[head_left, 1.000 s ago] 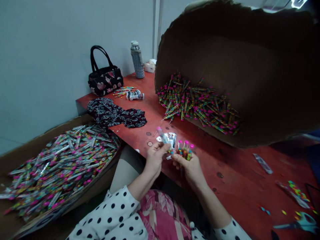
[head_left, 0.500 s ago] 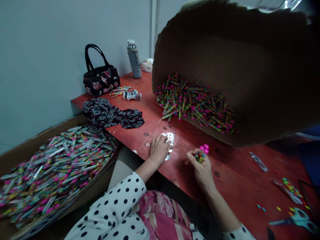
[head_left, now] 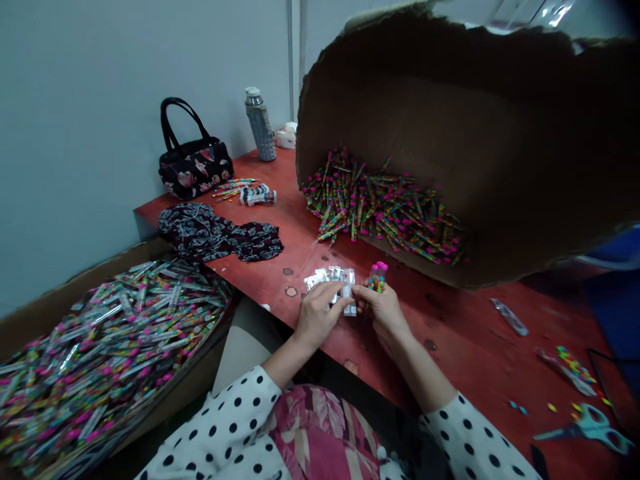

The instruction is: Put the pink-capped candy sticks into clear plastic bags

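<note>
Near the front edge of the red table (head_left: 300,233), my left hand (head_left: 320,313) pinches a small clear-and-white packet (head_left: 349,293). More shiny packets (head_left: 320,275) lie fanned out just behind its fingers. Close beside it, my right hand (head_left: 383,308) is closed around several candy-filled tubes (head_left: 377,277) with pink caps, held upright. Its thumb reaches the edge of the packet. A large tipped cardboard box (head_left: 440,120) behind my hands holds a heap of similar tubes (head_left: 370,207).
At lower left stands a carton (head_left: 75,287) full of wrapped tubes (head_left: 115,347). A handbag (head_left: 197,167), flask (head_left: 261,130) and dark patterned cloth (head_left: 215,233) sit at back left. Scissors (head_left: 587,427), loose candies (head_left: 575,363) and an unfilled tube (head_left: 510,317) lie at right.
My right hand has moved left beside my left hand, and its tubes now point upward. My left hand has lifted a packet from the table, and the packets lie more spread out.
</note>
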Demonstrator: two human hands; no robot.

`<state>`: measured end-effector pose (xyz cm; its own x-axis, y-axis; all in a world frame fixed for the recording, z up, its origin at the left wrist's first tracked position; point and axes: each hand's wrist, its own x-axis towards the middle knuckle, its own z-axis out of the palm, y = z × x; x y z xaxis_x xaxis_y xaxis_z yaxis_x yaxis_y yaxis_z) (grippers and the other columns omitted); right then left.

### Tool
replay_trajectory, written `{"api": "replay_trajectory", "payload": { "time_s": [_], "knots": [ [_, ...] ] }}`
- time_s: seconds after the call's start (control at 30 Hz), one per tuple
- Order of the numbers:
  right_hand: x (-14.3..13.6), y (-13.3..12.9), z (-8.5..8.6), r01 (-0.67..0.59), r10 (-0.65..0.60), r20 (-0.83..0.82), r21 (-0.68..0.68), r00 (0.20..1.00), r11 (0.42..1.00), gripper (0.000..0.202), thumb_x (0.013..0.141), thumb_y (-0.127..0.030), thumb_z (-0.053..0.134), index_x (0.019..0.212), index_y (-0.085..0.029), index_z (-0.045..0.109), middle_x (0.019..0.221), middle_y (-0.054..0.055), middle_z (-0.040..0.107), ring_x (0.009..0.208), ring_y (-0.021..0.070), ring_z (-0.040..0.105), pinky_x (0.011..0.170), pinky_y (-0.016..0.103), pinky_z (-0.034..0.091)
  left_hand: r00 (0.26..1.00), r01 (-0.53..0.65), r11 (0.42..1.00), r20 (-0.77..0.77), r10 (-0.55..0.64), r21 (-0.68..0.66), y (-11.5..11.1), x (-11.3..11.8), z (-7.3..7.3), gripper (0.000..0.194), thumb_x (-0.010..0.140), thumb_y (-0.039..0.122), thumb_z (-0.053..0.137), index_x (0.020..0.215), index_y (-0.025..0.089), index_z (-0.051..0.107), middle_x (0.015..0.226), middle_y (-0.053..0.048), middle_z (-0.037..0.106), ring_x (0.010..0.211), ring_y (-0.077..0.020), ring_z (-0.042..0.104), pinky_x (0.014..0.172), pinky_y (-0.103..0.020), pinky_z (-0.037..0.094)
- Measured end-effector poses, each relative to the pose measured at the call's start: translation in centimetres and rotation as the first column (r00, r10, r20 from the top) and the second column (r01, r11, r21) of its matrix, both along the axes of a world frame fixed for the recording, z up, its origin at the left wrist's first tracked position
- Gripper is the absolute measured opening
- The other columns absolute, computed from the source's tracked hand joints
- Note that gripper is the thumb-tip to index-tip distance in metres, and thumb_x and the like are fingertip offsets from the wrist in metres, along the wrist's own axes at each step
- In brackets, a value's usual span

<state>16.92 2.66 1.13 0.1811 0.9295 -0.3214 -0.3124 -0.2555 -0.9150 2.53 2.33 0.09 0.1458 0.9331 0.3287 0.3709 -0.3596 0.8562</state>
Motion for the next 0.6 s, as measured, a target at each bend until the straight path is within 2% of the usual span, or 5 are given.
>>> {"api": "replay_trajectory", "payload": {
  "time_s": [0.07, 0.17, 0.3, 0.43, 0.6],
  "knots": [
    [0.1, 0.1, 0.2, -0.008, 0.008, -0.007, 0.008, 1.0, 1.0, 0.032, 0.056, -0.025, 0.076, 0.07, -0.019, 0.048, 0.043, -0.009, 0.048, 0.035, 0.0077, 0.041, 0.034, 0.019, 0.036, 0.989, 0.03, 0.972, 0.148, 0.005, -0.232, 0.0, -0.1, 0.3, 0.029, 0.077, 0.038, 0.058, 0.098, 0.021, 0.068, 0.092, -0.006, 0.069, 0.085, -0.0214, 0.062, 0.077, -0.032, 0.047],
    [0.1, 0.4, 0.5, -0.039, 0.039, 0.008, 0.009, 0.999, 0.999, 0.032, 0.056, -0.026, 0.076, 0.069, -0.019, 0.048, 0.042, -0.008, 0.048, 0.036, 0.0081, 0.04, 0.034, 0.019, 0.036, 0.93, 0.222, 0.844, 0.367, -0.031, -0.489, 0.3, 0.2, 0.3, 0.03, 0.071, 0.043, 0.062, 0.076, 0.015, 0.072, 0.067, -0.004, 0.067, 0.063, -0.0177, 0.061, 0.06, -0.027, 0.047],
    [0.0, 0.2, 0.7, -0.1, 0.098, 0.071, 0.034, 0.993, 0.994, 0.031, 0.062, -0.035, 0.074, 0.071, -0.018, 0.049, 0.047, -0.006, 0.05, 0.04, 0.0084, 0.043, 0.037, 0.02, 0.037, 0.797, 0.324, 0.678, 0.576, 0.18, -0.66, 0.5, 0.8, 0.3, 0.03, 0.061, 0.039, 0.072, 0.069, 0.011, 0.068, 0.064, -0.004, 0.065, 0.056, -0.0133, 0.059, 0.057, -0.025, 0.048],
    [0.6, -2.0, 0.6, -0.19, 0.181, 0.122, 0.064, 0.976, 0.98, 0.028, 0.073, -0.042, 0.065, 0.084, -0.019, 0.053, 0.058, -0.004, 0.054, 0.051, 0.0111, 0.05, 0.048, 0.023, 0.045, 0.654, 0.274, 0.66, 0.639, 0.405, -0.699, 0.6, 0.7, 0.8, 0.03, 0.055, 0.035, 0.077, 0.066, 0.01, 0.065, 0.062, -0.003, 0.063, 0.053, -0.0113, 0.058, 0.055, -0.025, 0.05],
    [0.8, -5.7, 0.3, -0.28, 0.268, 0.324, -0.011, 0.907, 0.96, 0.036, 0.071, -0.041, 0.067, 0.097, -0.019, 0.056, 0.066, -0.002, 0.054, 0.056, 0.0127, 0.049, 0.05, 0.025, 0.045, 0.524, 0.242, 0.664, 0.671, 0.524, -0.707, 1.1, 0.5, 1.3, 0.029, 0.052, 0.031, 0.079, 0.063, 0.01, 0.061, 0.057, -0.001, 0.06, 0.051, -0.0096, 0.057, 0.052, -0.023, 0.051]
  ]
}}
